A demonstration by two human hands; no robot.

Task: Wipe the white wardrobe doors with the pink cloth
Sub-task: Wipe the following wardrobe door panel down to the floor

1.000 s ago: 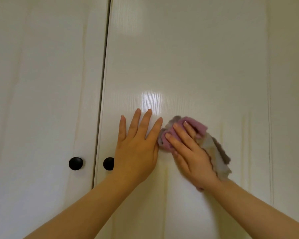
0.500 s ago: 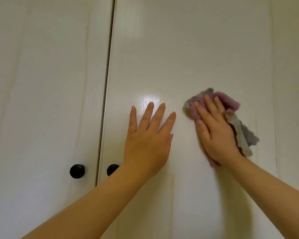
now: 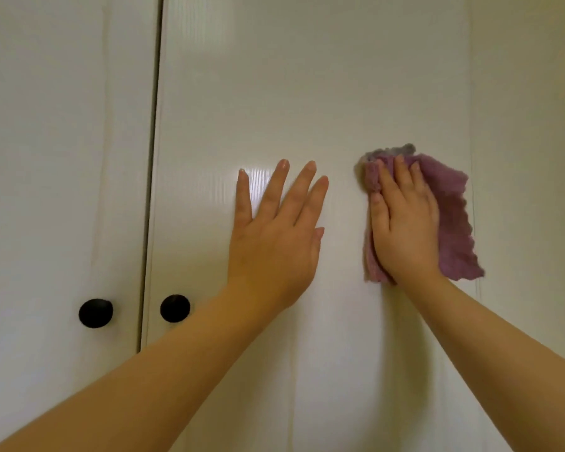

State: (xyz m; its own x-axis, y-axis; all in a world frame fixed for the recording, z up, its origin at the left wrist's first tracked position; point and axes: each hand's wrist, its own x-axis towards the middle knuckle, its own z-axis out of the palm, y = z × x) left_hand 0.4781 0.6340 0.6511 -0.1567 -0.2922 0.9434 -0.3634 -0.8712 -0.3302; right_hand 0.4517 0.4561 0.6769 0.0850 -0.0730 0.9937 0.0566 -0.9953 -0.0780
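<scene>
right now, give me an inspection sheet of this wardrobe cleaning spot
surface: right door white and glossy, with a glare patch near its middle; left door beside it, a narrow dark gap between them
job's things: pink cloth flat against the right door near its right edge, a grey edge showing at its top
clutter: nothing seen
hands: left hand flat on the right door, fingers spread; right hand presses the cloth with straight fingers
cables: nothing seen
surroundings: left knob and right knob, both black, one on each door; side panel at far right
</scene>
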